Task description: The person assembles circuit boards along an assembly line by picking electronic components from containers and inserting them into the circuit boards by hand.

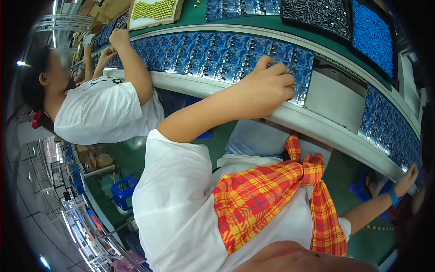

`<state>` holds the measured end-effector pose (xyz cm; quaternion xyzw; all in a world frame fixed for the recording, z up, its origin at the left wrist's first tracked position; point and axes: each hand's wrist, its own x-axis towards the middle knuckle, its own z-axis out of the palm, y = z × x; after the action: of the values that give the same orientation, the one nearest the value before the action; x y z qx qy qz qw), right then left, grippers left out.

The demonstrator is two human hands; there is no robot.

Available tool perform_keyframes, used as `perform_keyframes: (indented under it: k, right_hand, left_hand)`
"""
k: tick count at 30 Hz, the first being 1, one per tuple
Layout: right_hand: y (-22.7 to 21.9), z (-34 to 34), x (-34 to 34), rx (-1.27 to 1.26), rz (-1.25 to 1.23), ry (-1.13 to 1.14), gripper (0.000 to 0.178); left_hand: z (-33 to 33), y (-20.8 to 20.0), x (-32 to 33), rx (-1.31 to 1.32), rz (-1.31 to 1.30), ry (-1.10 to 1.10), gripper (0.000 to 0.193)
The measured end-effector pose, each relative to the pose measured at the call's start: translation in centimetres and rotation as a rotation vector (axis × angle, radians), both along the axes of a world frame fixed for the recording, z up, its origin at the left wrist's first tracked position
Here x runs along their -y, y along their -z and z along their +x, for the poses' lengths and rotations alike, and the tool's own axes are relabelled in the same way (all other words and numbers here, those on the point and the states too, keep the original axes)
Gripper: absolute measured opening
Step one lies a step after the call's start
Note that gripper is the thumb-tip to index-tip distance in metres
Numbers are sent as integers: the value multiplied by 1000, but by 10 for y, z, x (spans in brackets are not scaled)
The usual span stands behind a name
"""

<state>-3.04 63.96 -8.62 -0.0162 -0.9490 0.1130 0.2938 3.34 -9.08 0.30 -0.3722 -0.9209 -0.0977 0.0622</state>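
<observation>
A curved conveyor carries a long row of blue circuit boards (pixel 213 52). My left hand (pixel 268 86) reaches up to it with the fingers bunched, fingertips pressing on a blue board near the row's right end (pixel 299 68). Whether something small is pinched there I cannot tell. My right hand (pixel 406 177), with a blue band on the wrist, rests with loose fingers on the conveyor's pale rim (pixel 344 136), below more blue boards (pixel 389 129). A white shirt and an orange plaid scarf (pixel 272 195) fill the lower middle.
A person in a white shirt (pixel 97 111) works at the left, one hand (pixel 119 37) on the boards. Behind the belt lie a tray of yellow-green parts (pixel 154 9), a tray of dark parts (pixel 317 13) and a tray of blue parts (pixel 374 36). A blue crate (pixel 122 190) stands on the floor.
</observation>
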Motion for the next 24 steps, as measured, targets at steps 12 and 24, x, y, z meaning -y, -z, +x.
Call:
perform_keyframes:
  k: [12, 24]
  right_hand:
    - [-2, 32, 79, 258, -91, 175, 36]
    - [-93, 70, 225, 408, -111, 171, 28]
  left_hand:
    - [94, -171, 39, -1287, 1015, 297, 30]
    - [138, -223, 5, -1060, 635, 388, 39]
